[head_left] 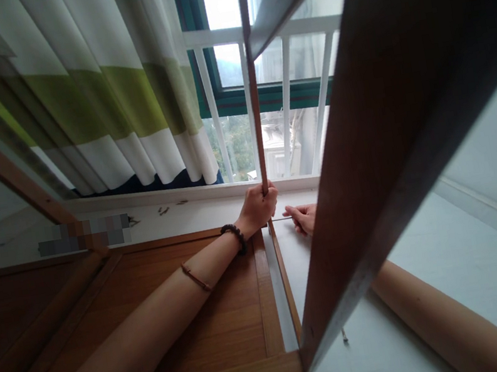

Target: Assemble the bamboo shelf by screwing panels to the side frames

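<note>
My left hand (259, 208), with dark beads at its wrist, is wrapped round a slim upright wooden post (258, 121) of a brown furniture frame, just above its lower corner. To the right of the post, my right hand (302, 219) pinches a thin rod (286, 218) that looks like a hex key, pointing at the foot of the post. A thick dark wooden beam (350, 169) slants across the near right and hides part of my right hand and forearm. The wooden panel (223, 317) of the frame lies below my left forearm.
A small bolt (345, 336) lies on the pale floor (436, 281) right of the frame. Several small hardware pieces (164, 211) rest on the white surface below the window. A striped curtain (120, 99) and white railing (270, 31) stand behind. Another wooden bar (10, 159) slopes at left.
</note>
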A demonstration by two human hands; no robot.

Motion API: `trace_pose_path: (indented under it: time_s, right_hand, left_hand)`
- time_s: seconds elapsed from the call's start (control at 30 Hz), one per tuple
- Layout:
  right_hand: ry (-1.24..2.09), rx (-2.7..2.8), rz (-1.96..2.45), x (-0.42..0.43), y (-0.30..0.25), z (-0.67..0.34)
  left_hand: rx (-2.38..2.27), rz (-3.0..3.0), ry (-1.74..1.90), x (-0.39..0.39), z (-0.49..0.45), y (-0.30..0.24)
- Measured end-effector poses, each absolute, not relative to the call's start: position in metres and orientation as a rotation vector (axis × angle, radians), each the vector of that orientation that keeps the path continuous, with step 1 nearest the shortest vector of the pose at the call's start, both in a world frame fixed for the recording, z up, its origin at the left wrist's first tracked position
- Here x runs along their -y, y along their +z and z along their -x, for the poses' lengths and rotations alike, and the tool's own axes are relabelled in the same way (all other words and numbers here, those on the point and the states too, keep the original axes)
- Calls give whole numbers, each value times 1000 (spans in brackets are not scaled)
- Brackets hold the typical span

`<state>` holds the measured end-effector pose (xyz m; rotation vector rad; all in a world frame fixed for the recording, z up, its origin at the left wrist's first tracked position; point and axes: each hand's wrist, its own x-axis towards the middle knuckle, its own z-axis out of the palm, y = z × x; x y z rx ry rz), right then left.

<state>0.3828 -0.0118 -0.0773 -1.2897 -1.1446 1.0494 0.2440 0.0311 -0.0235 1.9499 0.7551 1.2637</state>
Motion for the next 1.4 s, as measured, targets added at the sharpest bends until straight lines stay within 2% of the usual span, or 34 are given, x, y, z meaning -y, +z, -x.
trace_pose_path:
  time_s: [0.07, 0.23, 0.33, 0.57, 0.77, 0.97, 1.17, 1.4]
  right_hand:
    - [1022, 1126, 1250, 14, -77, -384]
    - [1273, 1163, 1083, 24, -68, -400]
    - [1291, 1201, 1046, 27, -65, -407]
    - [1140, 1280, 1272, 24, -71, -396]
    - [1214, 1218, 1406, 26, -59, -386]
    - [1167, 1192, 1310, 34, -51, -384]
    - [1488, 1277, 1129, 46, -35, -406]
    - [1439, 1367, 1065, 36, -52, -410]
  left_hand:
    - [-761, -1952, 1264, -31, -244, -23]
    - [-772, -1970, 1259, -31, -243, -23]
    - [-768, -1985, 1260, -31, -243, -24]
    - [-761, -1970, 1279, -32, -244, -25]
    - [-754, -1960, 1291, -34, -244, -27]
    - [-762, -1951, 1277, -32, -244, -25]
    - [-763, -1962, 1276, -30, -244, -24]
    - [-775, -1959, 1279, -30, -245, -23]
